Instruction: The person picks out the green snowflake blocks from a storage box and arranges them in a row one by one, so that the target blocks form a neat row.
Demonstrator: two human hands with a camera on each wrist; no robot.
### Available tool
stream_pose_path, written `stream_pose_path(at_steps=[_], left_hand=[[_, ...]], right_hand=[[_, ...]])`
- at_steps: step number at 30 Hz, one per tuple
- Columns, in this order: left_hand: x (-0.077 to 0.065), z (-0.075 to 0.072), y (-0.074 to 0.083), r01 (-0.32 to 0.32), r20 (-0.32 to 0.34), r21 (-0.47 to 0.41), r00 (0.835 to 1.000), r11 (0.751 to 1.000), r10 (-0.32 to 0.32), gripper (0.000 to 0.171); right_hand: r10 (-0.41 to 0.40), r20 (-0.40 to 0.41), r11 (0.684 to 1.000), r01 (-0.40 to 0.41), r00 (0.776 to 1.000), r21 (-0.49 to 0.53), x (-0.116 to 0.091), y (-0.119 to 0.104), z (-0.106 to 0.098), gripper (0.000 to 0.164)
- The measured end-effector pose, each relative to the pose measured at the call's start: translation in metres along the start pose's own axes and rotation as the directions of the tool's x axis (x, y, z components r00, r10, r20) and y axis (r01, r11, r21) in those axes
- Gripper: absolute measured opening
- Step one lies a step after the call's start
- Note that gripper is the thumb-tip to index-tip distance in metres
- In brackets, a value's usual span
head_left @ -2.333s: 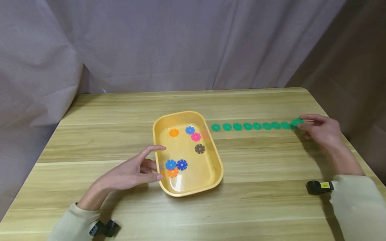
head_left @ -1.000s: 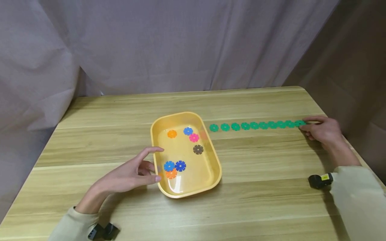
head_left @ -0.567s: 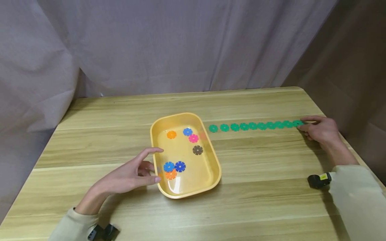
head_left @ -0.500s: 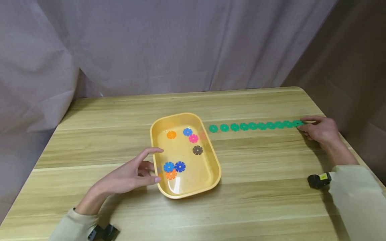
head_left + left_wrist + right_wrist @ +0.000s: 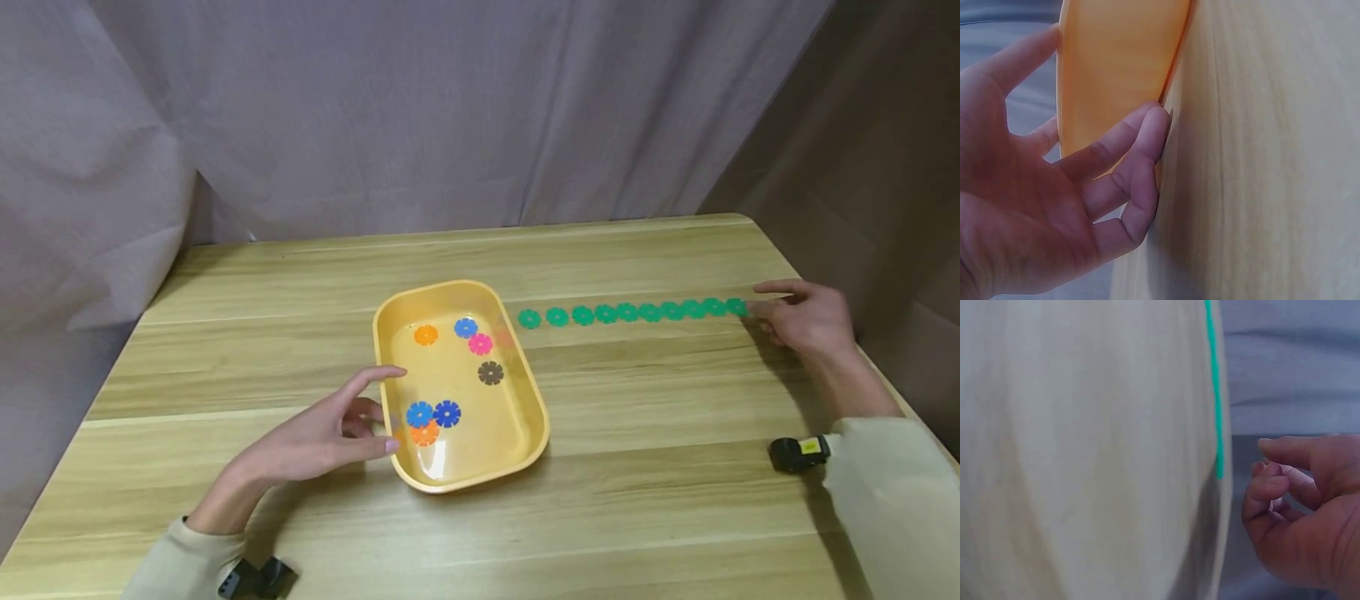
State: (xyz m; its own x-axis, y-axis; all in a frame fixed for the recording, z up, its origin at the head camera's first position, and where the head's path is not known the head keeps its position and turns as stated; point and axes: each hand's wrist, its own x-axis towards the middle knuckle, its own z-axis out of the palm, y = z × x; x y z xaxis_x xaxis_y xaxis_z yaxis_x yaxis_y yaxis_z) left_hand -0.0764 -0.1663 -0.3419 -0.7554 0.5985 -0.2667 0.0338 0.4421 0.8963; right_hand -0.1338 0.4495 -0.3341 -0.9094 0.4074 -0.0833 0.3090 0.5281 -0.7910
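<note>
My left hand [image 5: 318,433] holds the left side of a yellow plastic tray [image 5: 543,425], thumb and index finger over the rim. The left wrist view shows the other fingers bent against the tray's outer wall, down by the table. Inside lie several flower-shaped notched discs: a brown disc [image 5: 491,373], a pink disc [image 5: 480,344], plus blue and orange ones. A row of green flower discs [image 5: 627,312] runs rightward from the tray. At its right end my right hand [image 5: 813,321] hovers beside the last green disc [image 5: 737,307], thumb and index finger apart, holding nothing.
The wood-grain table [image 5: 660,500] reaches back to a grey curtain [image 5: 450,117]. Black wrist cameras sit at both cuffs, the right camera [image 5: 797,454] close over the tabletop.
My right hand has set the last green disc at the row's right end, let go of it and drawn slightly right. My left hand stays at the tray.
</note>
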Motion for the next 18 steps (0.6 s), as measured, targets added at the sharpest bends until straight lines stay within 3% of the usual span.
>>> stream_pose_path(at_steps=[10,15,18], left_hand=[[0.005,-0.002,0.003,0.006,-0.028,0.042,1.0,0.999,-0.005,0.081],[0.002,-0.007,0.005,0.0,-0.065,0.103,0.998,0.995,0.007,0.082],[-0.001,-0.015,0.01,-0.027,-0.168,0.217,0.984,0.976,0.065,0.079]], right_hand=[[-0.143,-0.029,0.99,0.143,0.989,0.0,-0.021,-0.034,0.009,0.033],[-0.24,-0.057,0.968,0.234,0.969,-0.091,-0.038,-0.051,0.022,0.01],[-0.346,-0.038,0.925,0.334,0.937,-0.18,-0.05,-0.065,0.031,0.035]])
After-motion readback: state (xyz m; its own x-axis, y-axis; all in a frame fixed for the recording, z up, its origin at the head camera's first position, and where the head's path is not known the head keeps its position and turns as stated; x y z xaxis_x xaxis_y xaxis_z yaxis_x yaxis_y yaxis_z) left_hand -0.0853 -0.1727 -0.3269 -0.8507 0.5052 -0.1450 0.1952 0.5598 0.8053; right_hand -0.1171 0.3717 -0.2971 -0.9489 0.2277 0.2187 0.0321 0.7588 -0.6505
